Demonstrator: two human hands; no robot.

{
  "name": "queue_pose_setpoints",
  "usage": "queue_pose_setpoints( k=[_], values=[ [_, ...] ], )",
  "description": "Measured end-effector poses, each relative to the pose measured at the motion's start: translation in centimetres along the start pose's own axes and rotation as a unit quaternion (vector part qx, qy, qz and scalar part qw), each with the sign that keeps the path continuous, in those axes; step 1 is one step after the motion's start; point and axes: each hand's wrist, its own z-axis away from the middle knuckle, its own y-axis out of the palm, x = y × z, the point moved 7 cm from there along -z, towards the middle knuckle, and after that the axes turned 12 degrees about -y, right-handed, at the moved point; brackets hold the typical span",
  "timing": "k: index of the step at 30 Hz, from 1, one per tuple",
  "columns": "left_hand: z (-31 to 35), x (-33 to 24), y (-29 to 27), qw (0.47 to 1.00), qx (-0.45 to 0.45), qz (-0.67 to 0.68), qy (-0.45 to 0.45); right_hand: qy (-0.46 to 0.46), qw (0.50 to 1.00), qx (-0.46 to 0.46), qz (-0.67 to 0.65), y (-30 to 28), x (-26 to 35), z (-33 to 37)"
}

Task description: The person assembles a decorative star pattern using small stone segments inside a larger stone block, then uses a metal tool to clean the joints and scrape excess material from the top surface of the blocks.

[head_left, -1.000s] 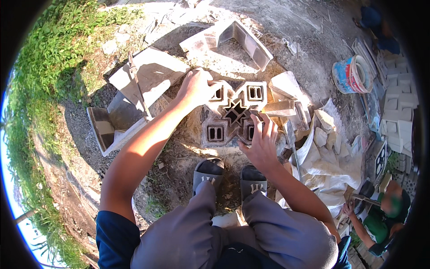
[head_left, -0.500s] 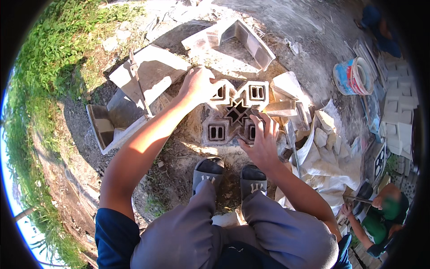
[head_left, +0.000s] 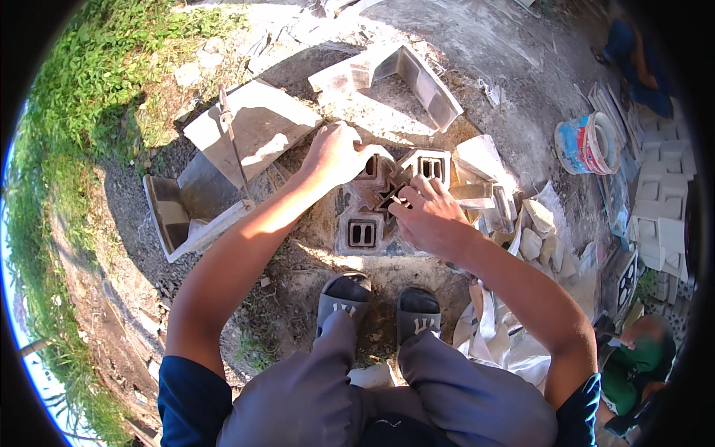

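Recorder: Head view first. Where is the workpiece?

Inspector: The patterned block [head_left: 375,211] lies flat on the ground, ahead of the person's sandals [head_left: 345,298]. A star-shaped recess is at its centre, with slotted openings toward the corners.

Recorder: State of the left hand [head_left: 339,153]?

Inspector: At the far left corner, fingers curled inward, partly covering the opening there. The fingertips are hidden; I cannot tell whether they grip or merely rest. Its position matches the preceding frames.

Recorder: And the right hand [head_left: 436,220]?

Inspector: That is the change. It has moved from the near right corner to over the central recess and now covers that corner's opening. The fingers are half bent, thumb drawn toward them. Whether anything is pinched cannot be told.

Recorder: Bearing on the work?

Inspector: In my judgement, attention passes from the block's edge to its centre, while the left hand probably steadies the far corner.

Recorder: Surroundings?

Inspector: An angled plate [head_left: 257,123] sits left of the block, a rod [head_left: 232,141] across it. An L-shaped piece [head_left: 432,89] stands beyond the block.
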Motion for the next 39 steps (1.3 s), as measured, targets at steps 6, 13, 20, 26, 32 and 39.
queue_pose_setpoints(
  k=[6, 13, 20, 26, 32, 39],
  values=[
    [0.4, -0.5, -0.4, 0.999, -0.016, -0.003, 0.037, -0.012, 0.982, 0.188, 0.009, 2.2, -1.1, -1.7],
    [0.9, -0.7, -0.3, 0.997, 0.056, -0.024, -0.036, -0.038, 0.975, 0.217, -0.019, 1.5, -1.0, -2.4],
    [1.0, -0.2, -0.2, 1.000, 0.031, -0.002, -0.003, -0.054, 0.990, 0.132, -0.013, 2.5, -1.4, -1.6],
    [1.4, -0.1, -0.2, 0.999, 0.016, -0.029, 0.035, -0.113, 0.992, 0.037, -0.040, 2.5, -1.7, -1.4],
    [1.4, -0.3, -0.2, 0.999, -0.028, -0.002, 0.040, -0.132, 0.989, 0.042, -0.050, 2.8, -1.6, -1.2],
    [2.4, 0.8, 1.2, 0.997, -0.030, -0.014, 0.068, -0.008, 0.988, 0.005, -0.152, 0.3, -0.9, -0.9]
  ],
)
